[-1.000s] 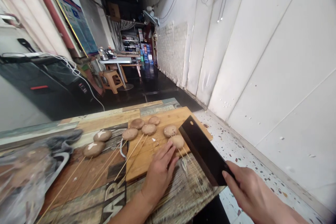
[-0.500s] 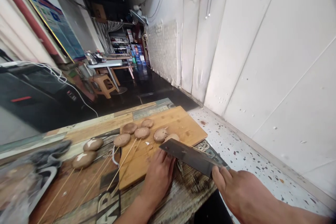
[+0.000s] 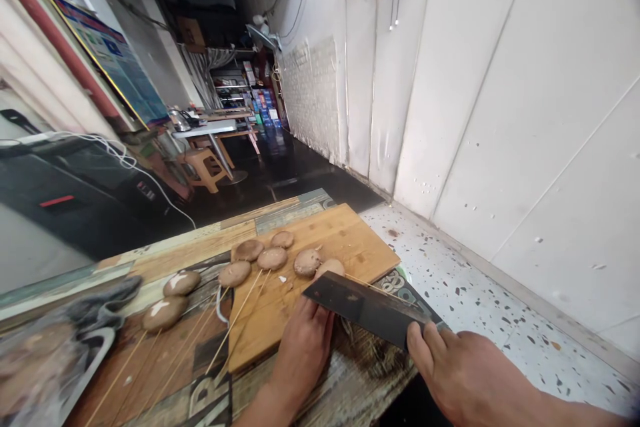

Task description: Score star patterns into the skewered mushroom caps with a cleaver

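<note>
My right hand (image 3: 460, 370) grips a dark cleaver (image 3: 363, 307), its blade held nearly flat over the near right part of a wooden cutting board (image 3: 350, 243). My left hand (image 3: 303, 350) lies palm down on the board's near edge, fingertips under the blade, beside a skewered mushroom (image 3: 329, 268). More mushrooms on thin bamboo skewers lie across the board: one (image 3: 306, 261) next to it, another (image 3: 271, 257) further left. Two mushrooms (image 3: 165, 312) with star cuts rest off the board to the left.
The board sits on a patterned wooden table (image 3: 200, 247). A clear plastic bag and metal tray (image 3: 45, 367) lie at the left. A white wall (image 3: 500, 113) runs along the right above a speckled floor (image 3: 475, 307). A stool (image 3: 203, 167) and small table stand down the corridor.
The cleaver has swung down from an upright tilt to lie nearly flat over the skewers by my left fingertips. My left hand has stayed on the board's edge.
</note>
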`<move>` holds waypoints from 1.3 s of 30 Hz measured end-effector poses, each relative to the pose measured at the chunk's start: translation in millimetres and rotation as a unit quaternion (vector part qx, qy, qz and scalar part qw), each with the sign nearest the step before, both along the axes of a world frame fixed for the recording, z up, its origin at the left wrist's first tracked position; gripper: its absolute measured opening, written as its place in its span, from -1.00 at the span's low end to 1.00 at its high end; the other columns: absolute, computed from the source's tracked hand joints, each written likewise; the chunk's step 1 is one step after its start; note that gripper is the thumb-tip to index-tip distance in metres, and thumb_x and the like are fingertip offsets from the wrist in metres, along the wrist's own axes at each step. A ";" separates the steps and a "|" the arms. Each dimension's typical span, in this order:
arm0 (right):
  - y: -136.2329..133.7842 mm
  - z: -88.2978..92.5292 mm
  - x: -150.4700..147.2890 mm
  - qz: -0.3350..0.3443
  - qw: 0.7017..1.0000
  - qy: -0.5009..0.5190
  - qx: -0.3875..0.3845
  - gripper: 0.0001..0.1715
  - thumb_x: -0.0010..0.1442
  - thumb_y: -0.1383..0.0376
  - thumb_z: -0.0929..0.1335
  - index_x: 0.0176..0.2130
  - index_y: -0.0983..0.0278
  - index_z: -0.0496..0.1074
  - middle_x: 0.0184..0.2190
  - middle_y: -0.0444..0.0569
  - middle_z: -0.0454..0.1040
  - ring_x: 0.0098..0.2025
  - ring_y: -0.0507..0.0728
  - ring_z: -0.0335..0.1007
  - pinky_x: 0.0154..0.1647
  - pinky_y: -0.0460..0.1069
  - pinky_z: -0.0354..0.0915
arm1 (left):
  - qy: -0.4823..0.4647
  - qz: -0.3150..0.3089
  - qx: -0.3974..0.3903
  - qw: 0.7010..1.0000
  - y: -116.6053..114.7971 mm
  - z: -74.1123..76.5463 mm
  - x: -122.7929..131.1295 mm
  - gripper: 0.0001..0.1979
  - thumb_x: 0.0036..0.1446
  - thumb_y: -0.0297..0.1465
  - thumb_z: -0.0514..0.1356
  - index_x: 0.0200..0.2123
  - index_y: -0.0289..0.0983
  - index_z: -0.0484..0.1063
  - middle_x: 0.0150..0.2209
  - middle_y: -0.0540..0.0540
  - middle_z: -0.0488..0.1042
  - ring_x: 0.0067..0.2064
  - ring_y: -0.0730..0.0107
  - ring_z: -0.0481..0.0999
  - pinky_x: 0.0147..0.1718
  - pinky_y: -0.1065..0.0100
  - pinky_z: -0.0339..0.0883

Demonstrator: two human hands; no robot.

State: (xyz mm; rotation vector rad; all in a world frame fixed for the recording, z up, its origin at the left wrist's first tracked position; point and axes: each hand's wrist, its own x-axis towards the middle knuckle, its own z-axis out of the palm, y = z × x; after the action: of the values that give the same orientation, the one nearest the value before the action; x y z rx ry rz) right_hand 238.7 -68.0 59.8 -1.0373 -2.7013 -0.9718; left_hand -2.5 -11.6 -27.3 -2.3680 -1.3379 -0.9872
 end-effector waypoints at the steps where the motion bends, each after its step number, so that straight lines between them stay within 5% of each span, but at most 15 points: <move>1: 0.1 -1.5 0.1 -0.004 1.000 0.001 0.003 -0.55 -0.12 0.48 0.25 -0.17 0.56 0.38 -0.55 0.18 0.48 -0.66 0.23 0.30 -0.80 0.06 0.14 | 0.002 0.002 0.004 1.000 0.0 0.6 0.1 -0.76 0.27 -0.44 -0.01 -0.05 -0.28 0.37 -0.14 -0.22 0.50 0.08 0.09 0.41 -0.10 0.09 0.47; 14: 1.7 -12.2 0.1 -0.014 1.000 0.007 0.024 -0.50 -0.14 0.44 0.27 -0.13 0.53 0.32 -0.55 0.15 0.48 -0.66 0.22 0.28 -0.77 0.06 0.09 | 0.005 -0.003 0.010 1.000 -0.3 6.2 0.0 -0.76 0.28 -0.43 -0.03 -0.07 -0.28 0.36 -0.09 -0.23 0.49 0.03 0.12 0.46 -0.12 0.12 0.49; 23: 4.9 -0.3 -5.4 0.013 1.000 -0.011 0.013 -0.52 -0.16 0.47 0.28 -0.17 0.58 0.38 -0.57 0.19 0.49 -0.67 0.24 0.31 -0.80 0.05 0.11 | -0.005 0.004 -0.012 1.000 0.2 7.8 0.5 -0.68 0.29 -0.42 -0.05 0.06 -0.22 0.31 -0.13 -0.17 0.52 0.03 0.13 0.46 -0.06 0.10 0.46; 31: 7.6 -4.8 -16.2 -0.009 1.000 -0.023 0.001 -0.49 -0.13 0.41 0.33 -0.12 0.58 0.40 -0.47 0.30 0.53 -0.63 0.24 0.35 -0.79 0.03 0.11 | 0.014 0.000 0.015 1.000 1.0 7.7 -0.5 -0.77 0.25 -0.47 -0.04 -0.28 -0.24 0.42 -0.31 -0.13 0.53 -0.17 0.15 0.53 -0.21 0.15 0.50; 39: 13.1 4.3 -29.0 -0.016 0.999 -0.038 -0.024 -0.60 -0.12 0.50 0.31 -0.19 0.54 0.41 -0.58 0.11 0.46 -0.63 0.23 0.33 -0.77 0.03 0.06 | 0.013 0.000 0.011 1.000 2.6 5.0 -0.8 -0.75 0.26 -0.48 -0.04 -0.20 -0.26 0.44 -0.28 -0.16 0.54 -0.19 0.16 0.53 -0.21 0.14 0.50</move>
State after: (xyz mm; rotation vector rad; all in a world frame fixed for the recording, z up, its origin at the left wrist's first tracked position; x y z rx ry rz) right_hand 209.7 -54.9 64.1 -1.0769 -2.7911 -0.9754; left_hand -3.3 -9.0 -22.3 -2.3575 -1.3101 -0.9618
